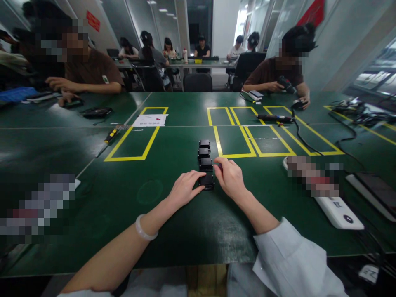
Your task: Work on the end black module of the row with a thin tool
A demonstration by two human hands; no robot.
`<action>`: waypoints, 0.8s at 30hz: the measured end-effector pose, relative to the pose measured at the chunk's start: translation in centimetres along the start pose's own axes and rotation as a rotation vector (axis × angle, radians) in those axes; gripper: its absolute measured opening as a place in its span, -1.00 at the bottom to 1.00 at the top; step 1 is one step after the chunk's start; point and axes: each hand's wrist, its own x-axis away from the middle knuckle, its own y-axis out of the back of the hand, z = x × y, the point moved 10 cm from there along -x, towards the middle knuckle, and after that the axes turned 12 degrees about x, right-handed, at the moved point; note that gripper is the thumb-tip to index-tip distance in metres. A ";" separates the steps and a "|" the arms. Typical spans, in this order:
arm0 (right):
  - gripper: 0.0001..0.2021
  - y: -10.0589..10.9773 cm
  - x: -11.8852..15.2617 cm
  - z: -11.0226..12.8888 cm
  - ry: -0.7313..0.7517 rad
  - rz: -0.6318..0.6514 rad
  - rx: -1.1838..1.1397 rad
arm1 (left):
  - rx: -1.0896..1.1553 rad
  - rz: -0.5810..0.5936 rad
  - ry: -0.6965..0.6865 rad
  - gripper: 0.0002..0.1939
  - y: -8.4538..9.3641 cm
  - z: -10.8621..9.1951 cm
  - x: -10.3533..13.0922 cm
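Several small black box-like parts stand in a row on the green table, running away from me. The nearest black part [206, 180] sits between the thumb and fingers of my left hand [185, 187], which holds it from the left side. My right hand [229, 175] is just right of the row, its fingers curled into a pinch; what they hold, if anything, is too small to name. Its fingertips are close to the second black part [206, 163]. Farther on stand another black part [203, 152] and the farthest one [204, 143].
Yellow tape frames [235, 156] mark the table [117, 214]. A yellow-and-black screwdriver [111, 134] and a paper sheet [150, 120] lie at left. A white device [342, 210] lies right, near tangled cables [355, 109]. Across sit two people, one holding a power tool [287, 84].
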 end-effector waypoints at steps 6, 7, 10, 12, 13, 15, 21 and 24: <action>-0.82 -0.2 0.3 -0.1 -0.003 0.024 -0.008 | -0.013 0.000 -0.014 -0.65 0.0 0.0 -0.1; -0.82 -0.2 0.3 -0.3 -0.010 0.020 -0.010 | -0.012 0.001 -0.016 -0.65 0.0 0.0 -0.1; -0.84 0.2 0.4 -0.6 -0.029 -0.008 -0.018 | -0.001 0.001 -0.019 -0.64 0.0 0.0 -0.1; -0.84 0.4 0.5 -0.8 -0.035 -0.021 -0.024 | 0.004 -0.001 -0.019 -0.63 0.0 0.0 0.0; -0.84 0.5 0.5 -0.8 -0.038 -0.023 -0.025 | 0.005 0.000 -0.018 -0.63 -0.1 0.0 0.0; -0.83 0.5 0.6 -1.0 -0.045 -0.025 -0.025 | 0.003 -0.001 -0.020 -0.63 -0.1 0.1 0.0; -0.87 0.7 0.7 -1.4 -0.043 -0.053 -0.014 | 0.012 -0.016 -0.046 -0.63 0.1 -0.1 0.0; -0.88 0.4 0.9 -1.7 -0.055 -0.042 -0.001 | 0.019 -0.022 -0.048 -0.62 0.2 -0.2 0.0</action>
